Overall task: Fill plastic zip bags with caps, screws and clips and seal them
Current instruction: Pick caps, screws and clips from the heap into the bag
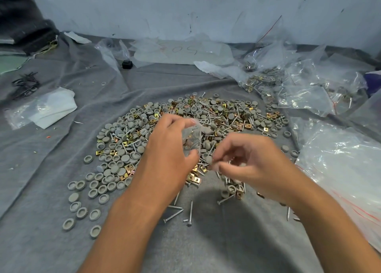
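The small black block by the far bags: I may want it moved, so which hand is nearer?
Left. The left hand lies below-right of the black block; the right hand sits farther right.

Caps left of screws (on cloth).

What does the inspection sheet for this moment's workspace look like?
Surface: grey cloth, wrinkled, covers the work area.
Job's things: pile of grey caps, screws and gold clips at centre; small bag, partly filled; filled bags far right; stack of empty bags at right.
Clutter: white sheet left; black ties far left; small black object at back.
Grippers: left hand grips the small bag; right hand pinches a cap.
Cables: thin red wire at the wall.
Surroundings: scuffed pale wall; dark object at top left.
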{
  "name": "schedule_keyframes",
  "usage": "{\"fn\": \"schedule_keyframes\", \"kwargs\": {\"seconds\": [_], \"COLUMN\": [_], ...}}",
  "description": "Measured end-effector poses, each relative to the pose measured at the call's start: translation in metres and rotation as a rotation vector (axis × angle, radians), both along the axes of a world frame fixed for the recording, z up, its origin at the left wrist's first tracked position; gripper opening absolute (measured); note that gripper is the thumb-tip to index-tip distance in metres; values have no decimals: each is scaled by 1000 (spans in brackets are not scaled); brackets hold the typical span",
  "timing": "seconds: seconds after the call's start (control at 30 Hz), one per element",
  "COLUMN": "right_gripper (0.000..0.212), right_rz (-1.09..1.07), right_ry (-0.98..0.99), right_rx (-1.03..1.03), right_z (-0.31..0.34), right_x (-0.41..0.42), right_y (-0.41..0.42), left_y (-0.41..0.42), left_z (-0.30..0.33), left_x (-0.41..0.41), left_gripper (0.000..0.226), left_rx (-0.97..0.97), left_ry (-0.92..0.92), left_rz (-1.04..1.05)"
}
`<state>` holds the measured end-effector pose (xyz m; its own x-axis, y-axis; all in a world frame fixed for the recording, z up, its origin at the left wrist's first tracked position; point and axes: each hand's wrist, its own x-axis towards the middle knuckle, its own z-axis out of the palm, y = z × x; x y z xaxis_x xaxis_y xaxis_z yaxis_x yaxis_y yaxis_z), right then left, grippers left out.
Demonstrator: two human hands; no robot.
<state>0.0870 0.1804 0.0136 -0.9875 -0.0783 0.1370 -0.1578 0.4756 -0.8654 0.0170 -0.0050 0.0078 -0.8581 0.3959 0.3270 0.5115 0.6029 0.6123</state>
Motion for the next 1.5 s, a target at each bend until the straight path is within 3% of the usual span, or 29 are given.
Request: {"fn": "schedule_keyframes", "kwargs": {"seconds": [0.07, 0.17, 0.27, 0.43, 0.53, 0.63, 0.77, 0.83, 1.03, 1.33, 1.5], "right_gripper": [14, 16, 14, 14, 20, 14, 11, 11, 23, 10, 14], "right_rz": [-127, -286, -334, -400, -343, -370, -111, 27, 64, 72, 49], "right_ry": [234, 575, 618, 710, 625, 524, 52, -65, -26, -111, -114], "right_rx": [-54, 153, 317, 355, 401, 290, 491, 598, 736, 716, 620], "right_z": [0, -6, -14, -15, -16, -15, -26, -34, -36, -31, -30], "right_x": [-3, -15, -22, -23, -23, -20, -16, -13, -13, -8, -7], "right_y": [-8, -29, -35, -31, -30, -23, -20, -28, -36, -41, -40], "left_y": [1, 4, 4, 2, 3, 2, 0, 0, -2, -2, -1], "left_z": [0, -1, -1, -1, -1, -1, -1, 0, 0, 2, 2], "left_x": [1, 2, 1, 0, 1, -1, -3, -3, -2, -3, -2], "left_gripper": [54, 59, 58, 57, 51, 52, 55, 55, 56, 54, 54], "left_rx": [-10, -36, -42, -20, -12, -7, 0, -10, -8, -20, -22], "left_ry": [0, 3, 0, 9, 11, 10, 14, 21, 16, 17, 21], "left_rz": [-12, -26, -30, -26, -31, -19, 18, 28, 34, 29, 38]}}
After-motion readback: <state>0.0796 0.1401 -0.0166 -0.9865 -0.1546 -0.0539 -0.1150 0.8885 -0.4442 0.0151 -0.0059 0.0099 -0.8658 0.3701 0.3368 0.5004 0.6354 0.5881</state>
